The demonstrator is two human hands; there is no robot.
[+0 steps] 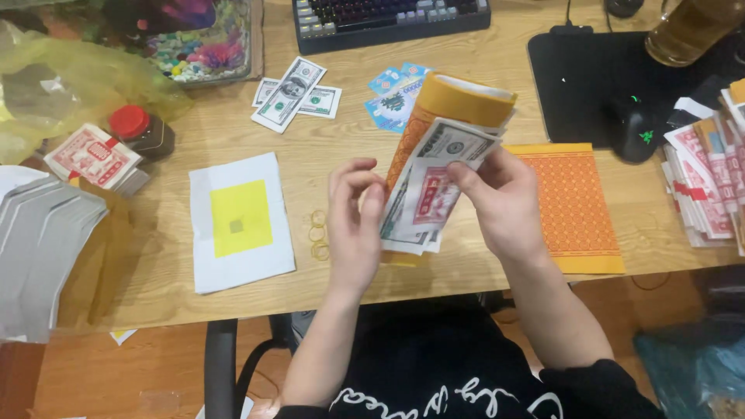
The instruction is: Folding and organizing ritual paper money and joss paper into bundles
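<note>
Centre of the frame, both hands grip one curled sheaf of paper notes [434, 182] in an orange wrapper – left hand [354, 225] pinching its edge, right hand [500, 198] clamping the top; loose inner notes could slip out onto the wooden desk [155, 264]

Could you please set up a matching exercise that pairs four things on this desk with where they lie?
Things:
1. mouse
2. rubber bands
3. keyboard
4. red-capped jar

Places:
A. top edge, middle of the desk
B. on the black pad, right
C. left, beside a stack of red-printed paper
D. on the bare wood just left of the left hand

Pairs: 1-B, 2-D, 3-A, 4-C
</note>
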